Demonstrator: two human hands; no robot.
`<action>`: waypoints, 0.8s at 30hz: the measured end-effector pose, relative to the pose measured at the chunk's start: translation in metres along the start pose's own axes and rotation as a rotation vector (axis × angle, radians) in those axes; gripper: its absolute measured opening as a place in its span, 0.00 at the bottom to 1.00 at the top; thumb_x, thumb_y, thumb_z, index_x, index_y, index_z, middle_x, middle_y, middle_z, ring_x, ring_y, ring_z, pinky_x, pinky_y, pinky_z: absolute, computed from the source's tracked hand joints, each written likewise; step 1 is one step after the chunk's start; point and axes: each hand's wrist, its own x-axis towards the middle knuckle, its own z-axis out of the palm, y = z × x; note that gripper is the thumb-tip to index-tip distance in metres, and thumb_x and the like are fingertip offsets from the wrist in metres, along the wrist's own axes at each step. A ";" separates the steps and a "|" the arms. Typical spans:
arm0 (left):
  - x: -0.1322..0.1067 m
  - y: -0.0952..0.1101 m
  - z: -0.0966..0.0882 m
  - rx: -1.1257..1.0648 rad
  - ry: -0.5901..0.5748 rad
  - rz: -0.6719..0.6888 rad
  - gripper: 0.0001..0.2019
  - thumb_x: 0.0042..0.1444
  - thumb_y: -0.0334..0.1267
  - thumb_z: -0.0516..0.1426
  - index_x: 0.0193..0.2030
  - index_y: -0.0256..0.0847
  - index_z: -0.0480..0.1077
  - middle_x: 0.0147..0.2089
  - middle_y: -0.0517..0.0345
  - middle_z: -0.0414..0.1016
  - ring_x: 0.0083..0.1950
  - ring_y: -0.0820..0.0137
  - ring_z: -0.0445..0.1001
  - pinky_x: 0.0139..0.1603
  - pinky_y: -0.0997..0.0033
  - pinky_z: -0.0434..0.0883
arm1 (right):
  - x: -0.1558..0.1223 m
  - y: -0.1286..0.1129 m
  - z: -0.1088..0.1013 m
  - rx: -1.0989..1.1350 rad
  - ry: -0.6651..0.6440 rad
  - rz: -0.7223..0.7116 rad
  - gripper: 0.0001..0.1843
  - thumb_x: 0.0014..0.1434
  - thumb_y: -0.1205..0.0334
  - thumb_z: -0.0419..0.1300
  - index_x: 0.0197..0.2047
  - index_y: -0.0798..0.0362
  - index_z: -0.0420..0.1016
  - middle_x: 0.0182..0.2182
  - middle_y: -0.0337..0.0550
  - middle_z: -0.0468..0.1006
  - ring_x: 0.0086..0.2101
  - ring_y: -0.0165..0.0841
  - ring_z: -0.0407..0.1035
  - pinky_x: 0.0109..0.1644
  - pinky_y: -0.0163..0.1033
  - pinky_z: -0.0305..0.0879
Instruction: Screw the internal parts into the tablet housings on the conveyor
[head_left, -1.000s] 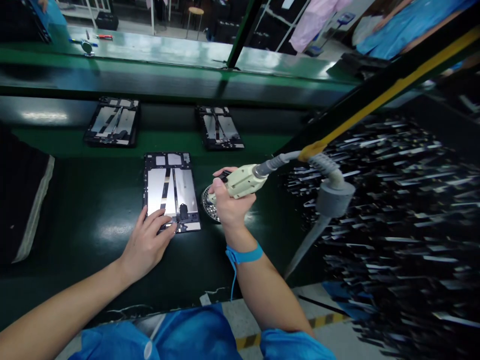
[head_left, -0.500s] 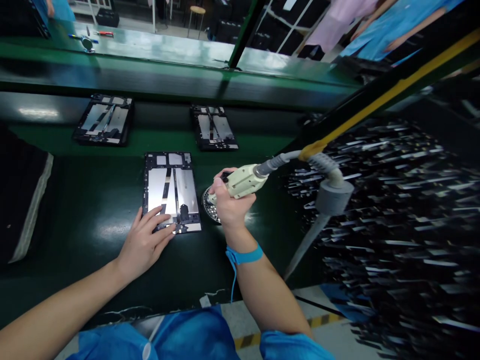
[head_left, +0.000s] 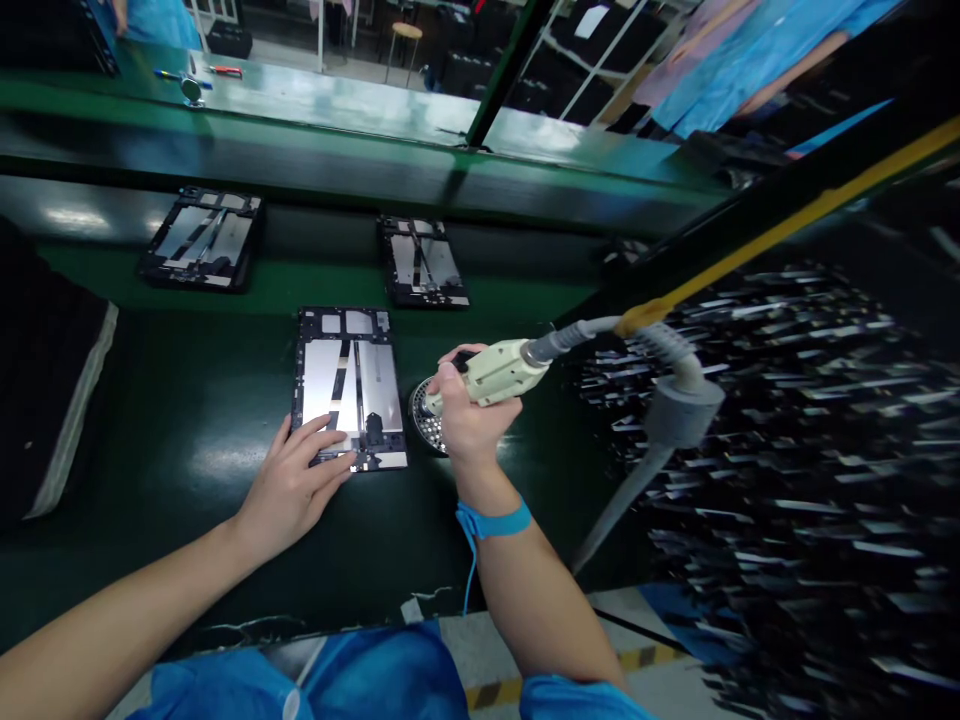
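Observation:
My left hand [head_left: 289, 487] lies with fingers spread over the lower left corner of an opened tablet [head_left: 382, 370]. The tablet rests on the green bench, its silvery inside, black flex cables and small boards facing up. In my right hand [head_left: 476, 425] is a pale electric screwdriver [head_left: 504, 372], gripped in closed fingers and slanting down to the left. Its front end is over a round dish with a perforated top [head_left: 429, 428], just right of the tablet. My hand partly covers the dish, and whether the bit touches it I cannot tell.
Two more opened tablets [head_left: 201, 240] [head_left: 425, 262] lie on the green strip behind. A grey cable [head_left: 686, 410] hangs at the right, near many blurred thin strips [head_left: 810, 500]. A dark padded object [head_left: 52, 390] stands at the left. People in blue are beyond the far ledge.
The camera view has shifted slightly. The two rear tablets have slid a little left relative to the bench. Both hands keep their places on the tablet and the screwdriver.

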 end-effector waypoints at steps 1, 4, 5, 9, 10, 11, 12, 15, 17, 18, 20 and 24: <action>0.000 0.000 0.000 -0.002 0.001 -0.002 0.12 0.70 0.33 0.56 0.54 0.47 0.78 0.59 0.51 0.78 0.69 0.52 0.68 0.67 0.27 0.63 | 0.000 0.001 0.000 -0.001 -0.001 0.001 0.09 0.56 0.61 0.67 0.40 0.52 0.75 0.31 0.39 0.78 0.25 0.30 0.72 0.32 0.40 0.75; 0.000 0.000 0.000 -0.006 -0.001 -0.008 0.12 0.70 0.33 0.56 0.54 0.47 0.78 0.59 0.51 0.78 0.69 0.52 0.68 0.68 0.28 0.62 | 0.001 0.000 0.000 -0.004 -0.009 -0.009 0.09 0.57 0.61 0.67 0.40 0.52 0.75 0.33 0.40 0.79 0.25 0.29 0.72 0.32 0.40 0.75; 0.001 0.000 0.000 -0.007 0.000 -0.011 0.11 0.70 0.33 0.56 0.53 0.46 0.78 0.59 0.51 0.78 0.69 0.52 0.68 0.68 0.27 0.62 | 0.002 -0.001 0.000 -0.001 -0.012 -0.015 0.08 0.57 0.61 0.67 0.40 0.53 0.75 0.32 0.40 0.79 0.24 0.29 0.72 0.31 0.39 0.74; 0.006 0.000 0.004 -0.011 0.015 -0.026 0.11 0.70 0.34 0.57 0.52 0.46 0.79 0.58 0.50 0.78 0.69 0.52 0.69 0.69 0.28 0.61 | 0.003 -0.019 0.000 0.077 0.005 -0.041 0.06 0.59 0.63 0.66 0.41 0.52 0.75 0.33 0.38 0.78 0.21 0.26 0.71 0.27 0.37 0.71; 0.007 -0.001 0.005 -0.013 0.019 -0.027 0.11 0.69 0.33 0.57 0.52 0.46 0.79 0.58 0.50 0.78 0.69 0.52 0.69 0.69 0.28 0.60 | 0.001 -0.025 0.001 0.114 0.004 -0.046 0.06 0.60 0.64 0.65 0.41 0.51 0.75 0.34 0.37 0.77 0.21 0.26 0.71 0.25 0.36 0.70; 0.009 -0.002 0.007 -0.016 0.023 -0.026 0.11 0.69 0.33 0.57 0.52 0.46 0.79 0.58 0.51 0.78 0.69 0.52 0.69 0.69 0.28 0.60 | -0.003 -0.030 0.001 0.152 -0.009 -0.045 0.07 0.60 0.64 0.65 0.42 0.50 0.74 0.34 0.37 0.77 0.20 0.26 0.71 0.24 0.36 0.69; 0.010 -0.003 0.007 -0.019 0.027 -0.023 0.11 0.69 0.34 0.57 0.52 0.46 0.79 0.58 0.51 0.78 0.69 0.53 0.69 0.69 0.29 0.60 | -0.008 -0.035 0.002 0.185 -0.039 -0.037 0.08 0.60 0.64 0.65 0.43 0.49 0.74 0.35 0.37 0.77 0.20 0.26 0.71 0.24 0.36 0.69; 0.012 -0.004 0.009 -0.029 0.037 -0.017 0.10 0.69 0.34 0.58 0.52 0.48 0.79 0.58 0.52 0.78 0.69 0.53 0.69 0.68 0.29 0.61 | -0.027 -0.044 0.004 0.254 -0.204 0.009 0.11 0.61 0.65 0.65 0.47 0.47 0.73 0.38 0.37 0.77 0.22 0.27 0.72 0.25 0.37 0.71; 0.013 -0.004 0.009 -0.033 0.046 -0.019 0.10 0.69 0.34 0.58 0.52 0.48 0.78 0.58 0.52 0.78 0.68 0.53 0.69 0.68 0.30 0.61 | -0.039 -0.045 0.007 0.285 -0.315 0.025 0.12 0.61 0.65 0.65 0.48 0.46 0.73 0.39 0.38 0.77 0.23 0.27 0.73 0.27 0.37 0.72; 0.013 -0.003 0.009 -0.035 0.051 -0.021 0.10 0.69 0.34 0.57 0.52 0.48 0.78 0.58 0.52 0.78 0.68 0.53 0.69 0.69 0.30 0.60 | -0.043 -0.044 0.008 0.296 -0.352 0.024 0.13 0.61 0.65 0.65 0.48 0.46 0.73 0.39 0.38 0.77 0.24 0.27 0.73 0.28 0.38 0.72; 0.012 -0.003 0.009 -0.039 0.056 -0.021 0.11 0.69 0.34 0.57 0.53 0.48 0.78 0.58 0.52 0.78 0.69 0.53 0.69 0.69 0.30 0.60 | -0.049 -0.043 0.010 0.307 -0.390 0.024 0.13 0.61 0.65 0.66 0.49 0.46 0.74 0.40 0.38 0.77 0.25 0.28 0.73 0.29 0.38 0.72; 0.012 -0.003 0.009 -0.042 0.040 -0.022 0.11 0.69 0.34 0.57 0.54 0.48 0.78 0.59 0.52 0.77 0.69 0.53 0.68 0.69 0.28 0.59 | -0.051 -0.041 0.012 0.294 -0.407 0.029 0.12 0.62 0.65 0.65 0.49 0.46 0.74 0.40 0.39 0.77 0.27 0.29 0.74 0.30 0.39 0.73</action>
